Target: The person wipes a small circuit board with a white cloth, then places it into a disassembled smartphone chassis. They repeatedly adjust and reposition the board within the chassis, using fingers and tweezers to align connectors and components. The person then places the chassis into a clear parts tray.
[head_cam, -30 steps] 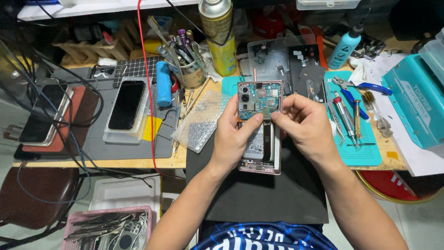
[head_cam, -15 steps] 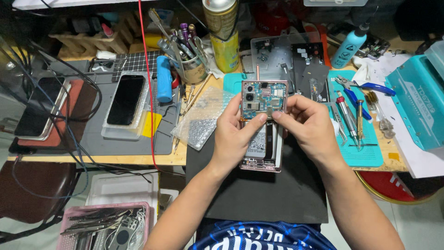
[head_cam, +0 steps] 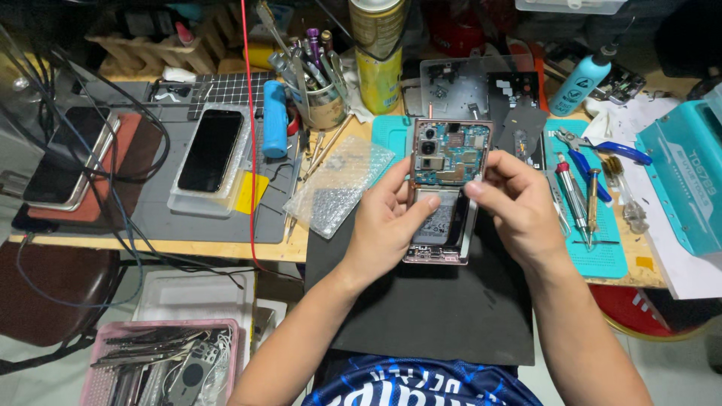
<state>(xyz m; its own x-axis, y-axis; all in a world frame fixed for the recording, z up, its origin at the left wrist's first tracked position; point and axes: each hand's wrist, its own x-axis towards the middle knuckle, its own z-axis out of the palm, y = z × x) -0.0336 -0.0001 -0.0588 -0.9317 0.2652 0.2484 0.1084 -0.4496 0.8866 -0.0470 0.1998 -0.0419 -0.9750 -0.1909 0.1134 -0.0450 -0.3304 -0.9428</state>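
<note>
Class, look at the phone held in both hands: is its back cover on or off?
Off: the phone shows its bare circuit board, camera modules and battery.

To your left, two dark phone screens (head_cam: 213,149) (head_cam: 66,154) lie flat; a clear bubble-wrap bag (head_cam: 340,184) rests beside your left hand (head_cam: 387,229).

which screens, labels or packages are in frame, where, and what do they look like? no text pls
Phone: on clear tray, left mat, black screen off.
Second phone: far left, dark screen, under cables.
Spray can: top centre, yellow label.
Bottle: top right, teal.
Bubble bag: beside left hand, clear.
Box: right edge, teal.
</note>
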